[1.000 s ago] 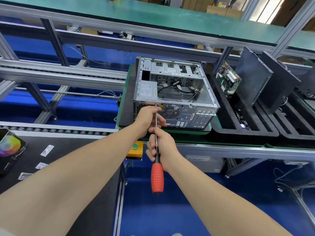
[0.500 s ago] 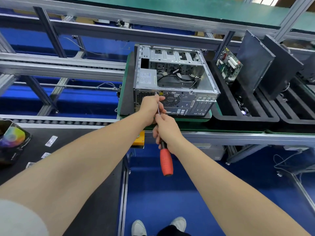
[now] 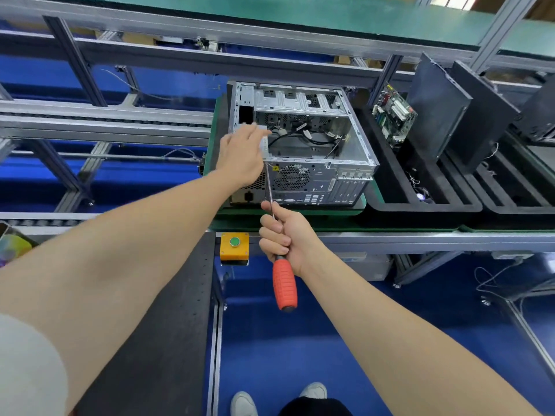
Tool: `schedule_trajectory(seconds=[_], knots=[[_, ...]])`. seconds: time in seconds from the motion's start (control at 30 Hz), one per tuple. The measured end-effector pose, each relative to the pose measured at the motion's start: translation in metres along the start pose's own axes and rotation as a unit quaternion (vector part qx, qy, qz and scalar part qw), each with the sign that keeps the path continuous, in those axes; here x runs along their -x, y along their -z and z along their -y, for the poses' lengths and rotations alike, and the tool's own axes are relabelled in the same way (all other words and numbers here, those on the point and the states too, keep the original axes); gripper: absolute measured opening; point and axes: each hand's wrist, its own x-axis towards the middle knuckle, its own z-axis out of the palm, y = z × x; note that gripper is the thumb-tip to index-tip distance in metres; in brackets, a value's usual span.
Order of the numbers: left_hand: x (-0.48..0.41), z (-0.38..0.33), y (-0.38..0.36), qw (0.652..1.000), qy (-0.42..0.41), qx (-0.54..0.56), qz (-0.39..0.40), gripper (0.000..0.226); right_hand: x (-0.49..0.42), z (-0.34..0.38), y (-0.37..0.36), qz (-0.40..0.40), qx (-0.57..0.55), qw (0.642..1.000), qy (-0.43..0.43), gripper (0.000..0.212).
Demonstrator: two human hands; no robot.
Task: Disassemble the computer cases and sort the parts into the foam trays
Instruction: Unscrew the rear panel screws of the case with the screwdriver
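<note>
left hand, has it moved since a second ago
Yes: the left hand went from the case's rear edge by the fan grille farther in, over its open top.

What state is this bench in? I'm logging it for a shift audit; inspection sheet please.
Surface: green pallet bears the computer case.
Job's things: case open; motherboard and black panels standing in foam tray.
Clutter: colourful box at left edge.
Hands: left hand open over the case; right hand grips red-handled screwdriver.
Cables: black cables loose inside the case.
Surroundings: aluminium frame, blue floor, yellow button box.
</note>
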Motion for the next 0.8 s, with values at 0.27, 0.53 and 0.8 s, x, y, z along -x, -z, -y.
schedule_trajectory(seconds=[0.27,0.53,0.8], knots=[[-0.006,0.021,-0.009,0.995,-0.059,-0.037,0.065,0.048,-0.01,-0.004,-0.008,-0.184,0.328,0.922,0.094,0.026],[0.007,0.0,-0.013,0.99,-0.028,-0.114,0.083,0.09,-0.016,-0.002,0.014,-0.278,0.706,0.607,0.235,0.015],[0.006,0.0,-0.01,0.991,-0.021,-0.103,0.088,0.084,-0.004,0.007,0.001,-0.007,0.047,0.998,0.05,0.018]])
